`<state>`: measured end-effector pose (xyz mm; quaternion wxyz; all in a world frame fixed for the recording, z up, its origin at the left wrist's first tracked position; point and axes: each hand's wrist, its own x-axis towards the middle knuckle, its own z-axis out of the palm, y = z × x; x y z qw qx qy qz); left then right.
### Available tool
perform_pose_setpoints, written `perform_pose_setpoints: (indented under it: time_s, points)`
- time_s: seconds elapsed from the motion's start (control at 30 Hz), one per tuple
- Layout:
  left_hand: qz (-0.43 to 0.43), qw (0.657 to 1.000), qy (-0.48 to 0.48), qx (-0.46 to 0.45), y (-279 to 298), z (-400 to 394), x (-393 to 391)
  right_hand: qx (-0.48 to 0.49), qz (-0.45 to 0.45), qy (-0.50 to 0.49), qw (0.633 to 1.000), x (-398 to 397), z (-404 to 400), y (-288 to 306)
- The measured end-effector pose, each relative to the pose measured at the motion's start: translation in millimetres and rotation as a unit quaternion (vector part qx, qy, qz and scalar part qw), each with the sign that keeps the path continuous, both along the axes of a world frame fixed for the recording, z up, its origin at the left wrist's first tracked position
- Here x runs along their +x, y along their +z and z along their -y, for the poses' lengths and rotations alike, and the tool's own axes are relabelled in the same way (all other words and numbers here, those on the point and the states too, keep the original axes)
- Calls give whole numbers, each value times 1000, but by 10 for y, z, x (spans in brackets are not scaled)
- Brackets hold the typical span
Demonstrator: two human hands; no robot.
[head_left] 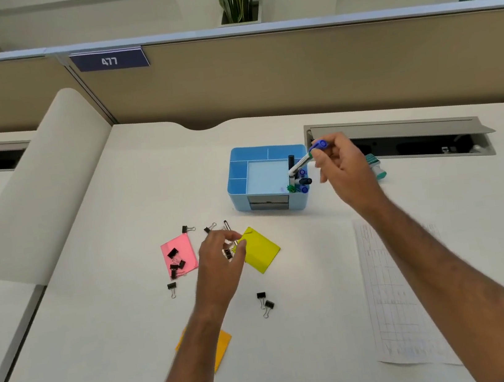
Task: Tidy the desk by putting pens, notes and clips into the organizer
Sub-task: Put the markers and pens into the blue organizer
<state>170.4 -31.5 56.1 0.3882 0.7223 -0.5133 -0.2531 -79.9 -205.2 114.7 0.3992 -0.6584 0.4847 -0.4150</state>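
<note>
Blue-capped marker (304, 159) pinched in the right hand's grip (343, 168) tilts over the blue organizer (239, 176), while the left hand (221, 260) hovers loosely open above binder clips (176, 263) on the bench (312, 328).

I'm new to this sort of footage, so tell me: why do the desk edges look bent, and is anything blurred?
Head view: the wide-angle lens bows the partition and the desk edges. The left hand, over the clips beside the yellow note, is smeared by motion. The right hand holding the blue-capped marker is sharper. Lighting is soft and even, shadows faint.
</note>
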Motion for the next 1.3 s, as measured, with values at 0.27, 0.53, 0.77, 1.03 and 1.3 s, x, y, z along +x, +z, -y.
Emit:
perform_pose_setpoints:
  time_s: [0.27,0.53,0.77,1.03,1.3]
  points:
    - [-9,999,23,44,-84,-165,122,38,-138,10,990,96,94,-264]
    - [-11,998,25,50,-146,-174,192,56,-175,12,983,132,23,-389]
    - [3,998,17,57,-179,-196,230,53,-165,11,985,137,-9,-346]
    - [-5,993,63,98,-366,-358,420,98,-100,33,990,161,-434,-529]
    - [-7,980,123,156,-571,-537,556,162,-147,97,971,305,-904,-811]
